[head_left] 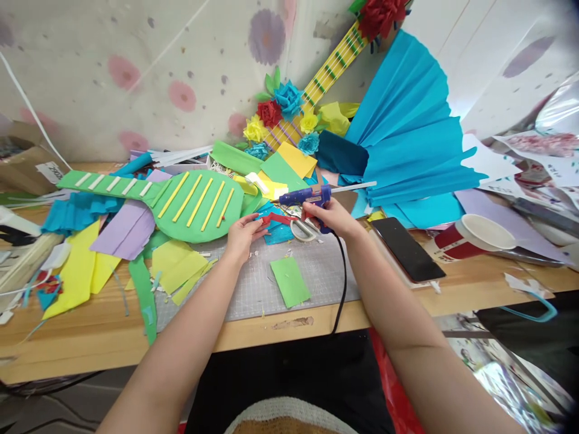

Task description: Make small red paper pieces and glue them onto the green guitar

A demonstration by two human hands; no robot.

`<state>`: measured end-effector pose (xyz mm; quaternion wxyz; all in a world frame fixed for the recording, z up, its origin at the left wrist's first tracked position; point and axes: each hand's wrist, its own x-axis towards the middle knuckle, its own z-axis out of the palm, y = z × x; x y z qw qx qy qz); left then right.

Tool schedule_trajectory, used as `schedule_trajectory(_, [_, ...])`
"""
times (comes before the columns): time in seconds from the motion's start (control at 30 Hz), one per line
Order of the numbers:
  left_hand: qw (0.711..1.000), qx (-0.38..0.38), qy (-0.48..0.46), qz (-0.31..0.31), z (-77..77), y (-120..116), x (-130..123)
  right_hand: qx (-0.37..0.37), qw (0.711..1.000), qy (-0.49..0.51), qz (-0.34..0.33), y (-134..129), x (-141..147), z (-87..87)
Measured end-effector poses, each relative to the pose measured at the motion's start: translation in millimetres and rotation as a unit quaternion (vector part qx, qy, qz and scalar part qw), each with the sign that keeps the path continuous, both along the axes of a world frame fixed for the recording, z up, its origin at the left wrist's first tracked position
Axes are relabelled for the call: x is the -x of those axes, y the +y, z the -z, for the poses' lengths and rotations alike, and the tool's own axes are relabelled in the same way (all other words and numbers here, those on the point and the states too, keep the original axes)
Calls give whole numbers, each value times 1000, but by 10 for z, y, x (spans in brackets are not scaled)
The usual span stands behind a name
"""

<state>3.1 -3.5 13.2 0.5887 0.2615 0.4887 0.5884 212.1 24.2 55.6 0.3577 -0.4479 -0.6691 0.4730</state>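
Wood table (90, 337), tricky spot

A grey mat (253, 286) sits in front, and a green guitar (181, 208) lies at the left. A black phone (407, 247) is near the right hand (337, 220), which wraps its fingers around a blue glue gun (307, 196). The gun's cord (344, 277) runs to the table's edge; if it snags, I think the gun could jerk. Near the gun's tip (275, 201), over the far side of the mat, the left hand (244, 236) pinches a red strip (281, 217) by one end. If the tip is hot and dips, it might burn that hand.
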Motion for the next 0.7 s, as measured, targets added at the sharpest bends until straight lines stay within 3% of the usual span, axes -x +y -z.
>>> schedule_trajectory(0.23, [1000, 16, -7, 18, -17, 10, 48, 8, 999, -40, 3, -97, 35, 210])
schedule_trajectory(0.7, [997, 21, 31, 70, -45, -20, 62, 14, 992, -124, 4, -147, 90, 154])
